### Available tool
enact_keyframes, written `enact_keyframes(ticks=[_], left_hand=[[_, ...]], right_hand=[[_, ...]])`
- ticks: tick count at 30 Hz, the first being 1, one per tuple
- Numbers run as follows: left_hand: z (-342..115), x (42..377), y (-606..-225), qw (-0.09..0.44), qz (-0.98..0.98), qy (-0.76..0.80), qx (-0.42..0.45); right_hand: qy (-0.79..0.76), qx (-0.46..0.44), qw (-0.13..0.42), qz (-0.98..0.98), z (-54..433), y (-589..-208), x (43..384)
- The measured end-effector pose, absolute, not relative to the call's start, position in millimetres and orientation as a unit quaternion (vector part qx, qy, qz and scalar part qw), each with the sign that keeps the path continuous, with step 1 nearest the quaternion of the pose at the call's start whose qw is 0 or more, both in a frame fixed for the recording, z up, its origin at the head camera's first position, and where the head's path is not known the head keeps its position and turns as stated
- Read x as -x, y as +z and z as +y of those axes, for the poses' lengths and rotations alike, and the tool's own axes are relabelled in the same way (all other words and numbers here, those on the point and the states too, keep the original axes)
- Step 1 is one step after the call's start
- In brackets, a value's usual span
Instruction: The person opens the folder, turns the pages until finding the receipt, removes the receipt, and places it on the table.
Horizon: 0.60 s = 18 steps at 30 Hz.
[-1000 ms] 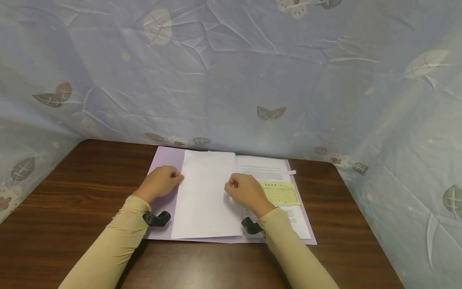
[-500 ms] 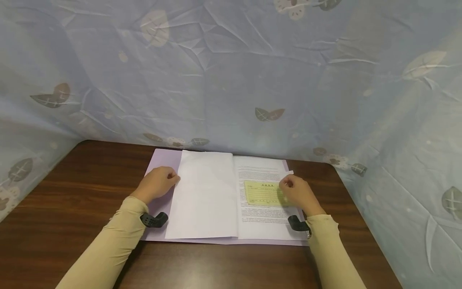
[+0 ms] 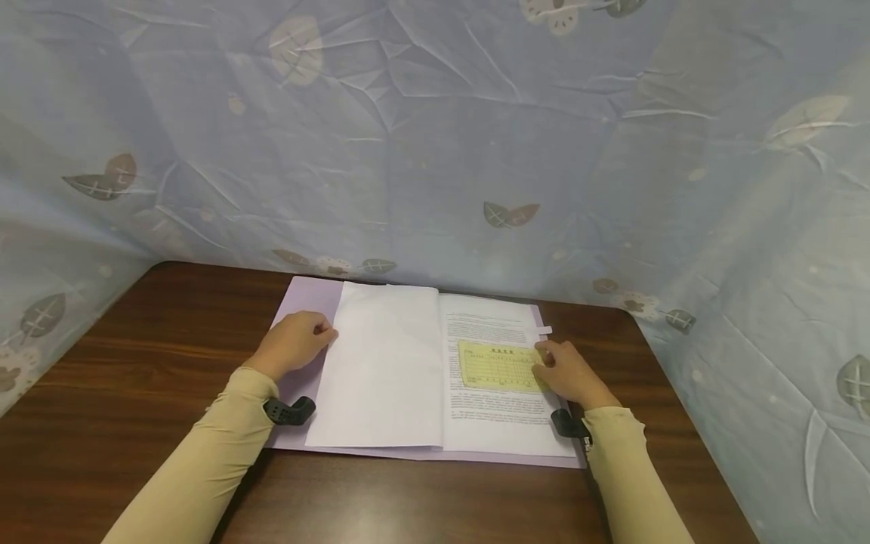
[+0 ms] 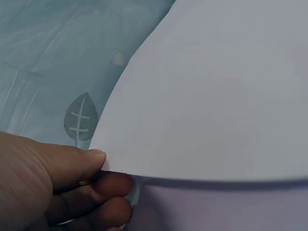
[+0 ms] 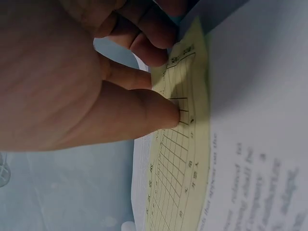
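A lilac folder (image 3: 316,296) lies open on the table with paper sheets inside. My left hand (image 3: 292,346) pinches the left edge of a blank white page (image 3: 384,370) between thumb and fingers; the left wrist view shows the thumb (image 4: 94,161) on top at the page's corner. On the right, a printed page (image 3: 499,431) bears a yellow slip (image 3: 496,366) with a ruled grid. My right hand (image 3: 574,374) holds the slip's right end, its thumb (image 5: 166,113) on the printed face and the fingers at its edge.
A small white tab (image 3: 541,330) sticks out past the printed page's right edge. The dark wooden table (image 3: 170,347) extends to both sides. A patterned blue-grey curtain (image 3: 435,151) hangs right behind it and along the sides.
My right hand has moved right, from over the white page to the yellow slip's right end, uncovering more of the slip. My left hand stays at the page's left edge.
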<state>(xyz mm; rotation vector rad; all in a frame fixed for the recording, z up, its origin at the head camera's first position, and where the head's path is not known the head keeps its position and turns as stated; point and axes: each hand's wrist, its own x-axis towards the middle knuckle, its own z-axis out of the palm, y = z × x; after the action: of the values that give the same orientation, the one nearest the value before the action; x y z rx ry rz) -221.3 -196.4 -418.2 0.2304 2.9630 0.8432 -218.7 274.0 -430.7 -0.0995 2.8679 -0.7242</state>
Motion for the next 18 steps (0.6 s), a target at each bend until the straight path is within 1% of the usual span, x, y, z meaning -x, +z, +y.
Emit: enact_keyframes(ticks=[11, 18], left_hand=[[-191.3, 222.5, -419.2, 0.036, 0.948, 0.312, -0.057], [-192.5, 221.5, -421.6, 0.021, 0.944, 0.323, -0.067]], right_hand=[[-0.24, 0.036, 0.088, 0.966, 274.5, -432.7, 220.8], [-0.243, 0.037, 0.085, 0.966, 274.6, -435.8, 222.3]])
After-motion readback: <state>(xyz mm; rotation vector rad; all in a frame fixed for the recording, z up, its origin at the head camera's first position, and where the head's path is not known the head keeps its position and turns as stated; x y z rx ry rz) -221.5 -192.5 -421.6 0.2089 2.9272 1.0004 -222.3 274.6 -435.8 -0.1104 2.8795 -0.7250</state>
